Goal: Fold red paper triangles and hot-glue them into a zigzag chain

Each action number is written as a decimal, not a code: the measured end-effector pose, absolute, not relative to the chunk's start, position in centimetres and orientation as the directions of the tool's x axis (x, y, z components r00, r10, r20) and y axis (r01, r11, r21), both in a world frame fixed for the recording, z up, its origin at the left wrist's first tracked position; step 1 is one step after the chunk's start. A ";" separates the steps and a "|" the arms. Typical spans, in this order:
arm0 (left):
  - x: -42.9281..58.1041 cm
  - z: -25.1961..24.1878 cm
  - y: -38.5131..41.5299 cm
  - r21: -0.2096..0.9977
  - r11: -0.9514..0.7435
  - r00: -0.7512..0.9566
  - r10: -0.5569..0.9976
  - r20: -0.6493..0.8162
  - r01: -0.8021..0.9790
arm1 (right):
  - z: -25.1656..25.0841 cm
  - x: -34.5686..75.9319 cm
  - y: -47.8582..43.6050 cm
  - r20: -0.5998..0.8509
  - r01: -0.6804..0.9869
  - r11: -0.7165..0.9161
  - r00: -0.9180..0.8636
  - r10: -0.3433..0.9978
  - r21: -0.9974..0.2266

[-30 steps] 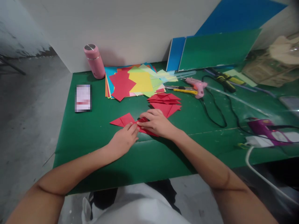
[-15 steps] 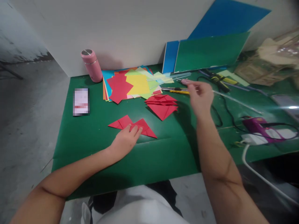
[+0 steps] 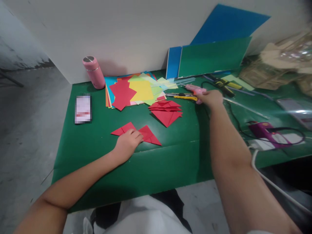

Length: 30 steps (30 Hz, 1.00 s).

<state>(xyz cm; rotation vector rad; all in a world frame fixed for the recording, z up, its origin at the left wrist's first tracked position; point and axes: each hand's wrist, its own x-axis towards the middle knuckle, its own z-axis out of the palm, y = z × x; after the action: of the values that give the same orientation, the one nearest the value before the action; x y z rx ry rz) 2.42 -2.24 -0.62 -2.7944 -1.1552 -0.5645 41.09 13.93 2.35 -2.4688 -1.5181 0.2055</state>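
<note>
1. Nearest: the person's white top (image 3: 146,221) at the front edge of the green table (image 3: 156,169). Surface is smooth, with a seam running across it.
2. Left hand (image 3: 128,141) rests on the red folded paper (image 3: 151,135), over its middle. Fingers bent, pressed together. Thumb hidden, so can't tell if it pinches. Pointed ends stick out both sides; one piece or two, can't tell.
3. Right side: purple power strip (image 3: 269,133) with white plugs, cables around it.
4. Just beyond the left hand: red folded stack (image 3: 165,113), layers overlapping, apart from the held paper.
5. Right hand (image 3: 213,97) is on the pink glue gun (image 3: 194,89), fingers bunched, pinching the handle. Palm side not visible.
6. Progress, my read: creasing looks done on the red pieces. No glue seen on them; no join I can confirm. Sheets behind lie flat, unfolded. Total left: can't tell.
7. Yellow cutter (image 3: 187,97) just beside the gun. Pixelated rectangular item (image 3: 83,109) near the left edge.
8. Further back: coloured paper pile (image 3: 143,91), pink bottle (image 3: 94,73), brown cardboard structure (image 3: 259,74).
9. Far: green board (image 3: 214,57) and blue panel (image 3: 229,24) against a pale wall (image 3: 122,32). Grey floor (image 3: 31,110) off left.
</note>
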 end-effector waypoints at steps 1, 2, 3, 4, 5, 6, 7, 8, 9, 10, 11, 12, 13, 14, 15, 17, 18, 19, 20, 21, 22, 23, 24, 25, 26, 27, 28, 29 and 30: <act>2.3 -0.6 -2.2 0.114 -0.709 0.641 0.685 0.347 0.696 | 2.4 41.0 13.7 -0.002 0.839 -0.458 0.479 0.878 -0.294; 2.3 -0.5 -2.0 0.150 -0.702 0.632 0.698 0.336 0.696 | 2.4 40.9 13.4 0.000 0.820 -0.480 0.506 0.863 -0.313; 2.2 -0.4 -1.9 0.183 -0.695 0.625 0.710 0.324 0.695 | 2.5 40.7 13.1 0.025 0.800 -0.491 0.531 0.847 -0.344; 2.2 -0.3 -1.8 0.209 -0.688 0.621 0.720 0.310 0.695 | 2.6 40.4 12.9 0.064 0.778 -0.488 0.553 0.830 -0.396; 2.1 -0.3 -1.6 0.231 -0.681 0.616 0.730 0.296 0.695 | 2.7 40.1 12.6 0.108 0.748 -0.472 0.578 0.809 -0.466; 2.1 -0.2 -1.4 0.250 -0.673 0.613 0.739 0.281 0.697 | 2.9 39.7 12.4 0.165 0.694 -0.420 0.609 0.776 -0.585; 2.1 -0.2 -1.2 0.267 -0.665 0.610 0.746 0.267 0.697 | 3.1 39.2 12.1 0.183 0.611 -0.353 0.643 0.744 -0.709; 2.1 -0.2 -1.1 0.285 -0.661 0.609 0.750 0.258 0.694 | 3.3 38.7 11.8 0.194 0.517 -0.264 0.671 0.716 -0.814; 2.0 -0.2 -0.9 0.301 -0.661 0.610 0.750 0.254 0.687 | 3.5 38.2 11.5 0.196 0.428 -0.156 0.670 0.716 -0.890; 1.9 -0.3 -0.7 0.318 -0.665 0.615 0.746 0.255 0.675 | 3.7 37.7 11.0 0.201 0.356 -0.068 0.664 0.720 -0.932; 1.7 -0.4 -0.5 0.333 -0.674 0.623 0.738 0.260 0.659 | 3.8 37.1 10.5 0.200 0.296 -0.001 0.648 0.735 -0.955; 1.6 -0.5 -0.3 0.347 -0.686 0.634 0.726 0.264 0.640 | 3.9 36.6 9.9 0.200 0.246 0.058 0.610 0.767 -0.968; 1.4 -0.6 -0.2 0.361 -0.695 0.645 0.716 0.268 0.622 | 3.9 36.2 9.2 0.169 0.191 0.066 0.593 0.787 -0.979; 1.2 -0.7 -0.1 0.372 -0.702 0.653 0.707 0.270 0.607 | 3.8 35.8 8.6 0.108 0.126 0.044 0.561 0.821 -0.991; 1.1 -0.8 0.0 0.380 -0.706 0.659 0.703 0.269 0.598 | 3.8 35.4 8.0 0.052 0.064 0.023 0.507 0.860 -0.998; 0.9 -0.9 0.1 0.387 -0.708 0.666 0.699 0.261 0.592 | 3.9 35.0 7.2 0.034 -0.022 0.047 0.395 0.918 -0.999; 0.8 -0.9 0.1 0.388 -0.706 0.666 0.700 0.258 0.592 | 4.1 34.9 7.0 0.052 -0.032 0.069 0.384 0.922 -0.997; 0.8 -0.9 0.1 0.391 -0.705 0.665 0.701 0.256 0.592 | 4.3 34.8 7.0 0.078 -0.031 0.099 0.409 0.909 -0.995; 0.8 -0.9 0.0 0.393 -0.705 0.667 0.700 0.255 0.590 | 4.5 34.8 7.0 0.104 -0.020 0.128 0.467 0.878 -0.992; 0.8 -0.9 0.0 0.395 -0.707 0.669 0.698 0.257 0.586 | 4.7 34.9 7.1 0.113 -0.012 0.141 0.535 0.837 -0.990; 0.8 -0.8 0.0 0.393 -0.711 0.673 0.693 0.258 0.582 | 4.8 34.9 7.3 0.108 -0.010 0.142 0.598 0.794 -0.990; 0.7 -0.7 0.0 0.388 -0.716 0.677 0.689 0.259 0.580 | 4.9 35.0 7.4 0.095 -0.011 0.135 0.650 0.754 -0.991; 0.7 -0.6 -0.1 0.380 -0.723 0.683 0.682 0.260 0.577 | 5.0 35.1 7.5 0.080 -0.011 0.120 0.682 0.727 -0.993; 0.6 -0.5 0.0 0.370 -0.728 0.688 0.678 0.260 0.578 | 4.9 35.1 7.5 0.071 -0.006 0.104 0.693 0.718 -0.995; 0.6 -0.5 0.0 0.360 -0.732 0.691 0.674 0.260 0.578 | 4.9 35.1 7.5 0.079 0.010 0.100 0.688 0.721 -0.995; 0.5 -0.4 0.0 0.352 -0.736 0.694 0.670 0.261 0.578 | 4.8 35.1 7.4 0.105 0.031 0.112 0.665 0.740 -0.993; 0.5 -0.4 0.1 0.346 -0.739 0.697 0.668 0.261 0.578 | 4.8 35.0 7.2 0.145 0.054 0.142 0.617 0.773 -0.988; 0.5 -0.4 0.2 0.344 -0.740 0.698 0.667 0.261 0.578 | 4.9 34.9 6.9 0.182 0.067 0.174 0.544 0.819 -0.982; 0.4 -0.3 0.2 0.345 -0.738 0.698 0.668 0.258 0.579 | 5.0 34.7 6.6 0.207 0.070 0.197 0.450 0.869 -0.978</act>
<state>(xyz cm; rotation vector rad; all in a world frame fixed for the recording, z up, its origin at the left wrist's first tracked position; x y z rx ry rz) 0.45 0.23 -0.34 -3.1114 -1.1626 -0.6329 34.65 6.57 4.96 -1.2590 -0.9643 0.7019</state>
